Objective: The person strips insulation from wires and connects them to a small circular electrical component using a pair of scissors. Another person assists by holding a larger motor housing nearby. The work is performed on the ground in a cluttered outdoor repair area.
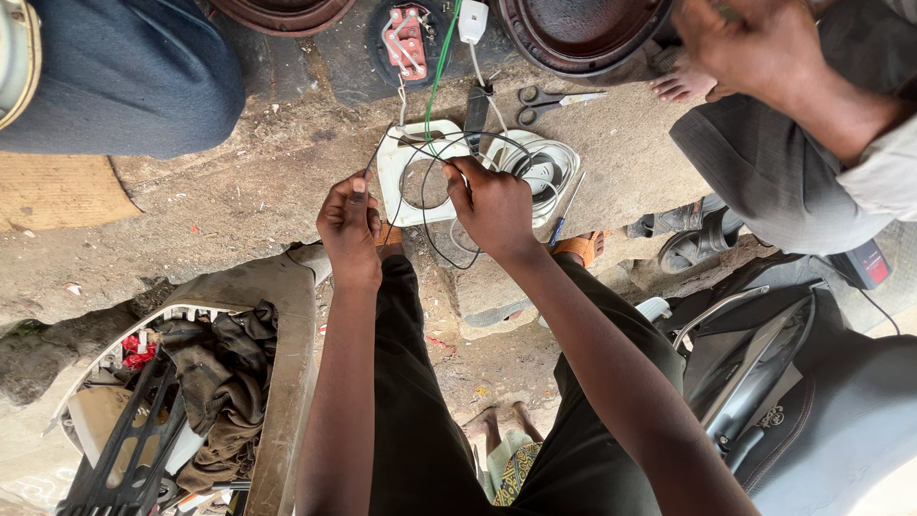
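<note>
- head view: left hand (350, 227) is pinched shut on a thin black wire (427, 205), thumb and fingers closed at its upper end.
- right hand (492, 204) sits just to the right of the left one, fingers curled tight around the same wire, which loops down between the two hands and over the ground.
- right behind both hands lies a white square plate (406, 164) with a round hole; the wire crosses over it.
- a green wire (440, 72) runs up and away from the right hand's fingertips toward a white plug (473, 21).
- a coil of white cable (549, 164) lies just right of the right hand, a blue-handled screwdriver (565, 212) beside it.
- scissors (549, 98) lie on the ground farther out, beyond the right hand.
- another person's hand (743, 43) is up at the far right, well apart.
- a bin of rags (224, 368) sits below and left of the left hand.
</note>
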